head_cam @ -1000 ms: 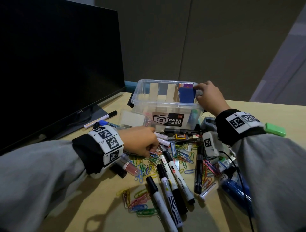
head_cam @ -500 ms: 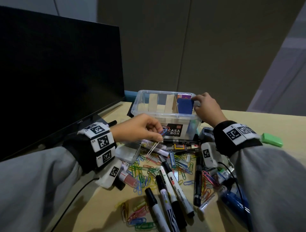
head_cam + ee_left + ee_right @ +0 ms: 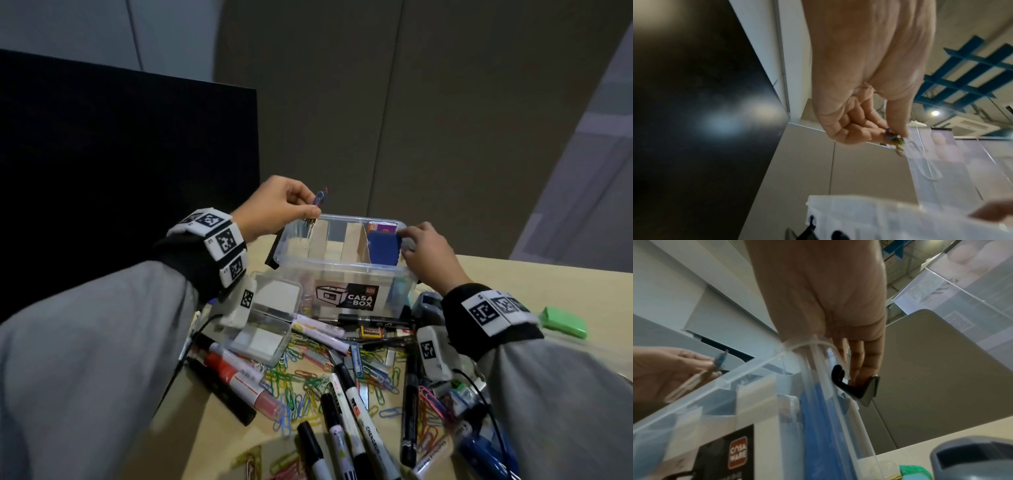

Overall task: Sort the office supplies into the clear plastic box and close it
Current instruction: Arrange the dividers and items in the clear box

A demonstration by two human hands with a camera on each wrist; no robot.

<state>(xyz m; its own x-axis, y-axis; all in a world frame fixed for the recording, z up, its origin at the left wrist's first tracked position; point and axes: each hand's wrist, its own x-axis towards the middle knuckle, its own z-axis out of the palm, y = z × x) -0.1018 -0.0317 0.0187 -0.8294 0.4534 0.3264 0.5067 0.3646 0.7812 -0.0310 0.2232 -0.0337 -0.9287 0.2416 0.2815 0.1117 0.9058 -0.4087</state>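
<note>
The clear plastic box [image 3: 342, 266] stands open mid-table, split by cardboard dividers [image 3: 352, 241], with a blue item [image 3: 383, 248] in its right compartment. My left hand [image 3: 313, 205] hovers over the box's left end and pinches a few paper clips [image 3: 320, 198] between thumb and fingers; the left wrist view shows the clips [image 3: 895, 140] hanging from the fingertips. My right hand [image 3: 406, 245] grips the box's right rim, thumb inside and fingers outside. In the right wrist view those fingers [image 3: 859, 360] lie against the rim [image 3: 812, 344] by a black latch [image 3: 840, 379].
Loose coloured paper clips [image 3: 301, 380], several markers [image 3: 359, 421] and a red marker [image 3: 239, 377] litter the table in front of the box. A small clear case [image 3: 270, 318] lies at the left. A green eraser [image 3: 565, 322] is at the right, a dark monitor [image 3: 120, 171] on the left.
My left hand picked paper clips from the pile and lifted them up and back, to above the box's left end. My right hand kept its hold on the box's right rim.
</note>
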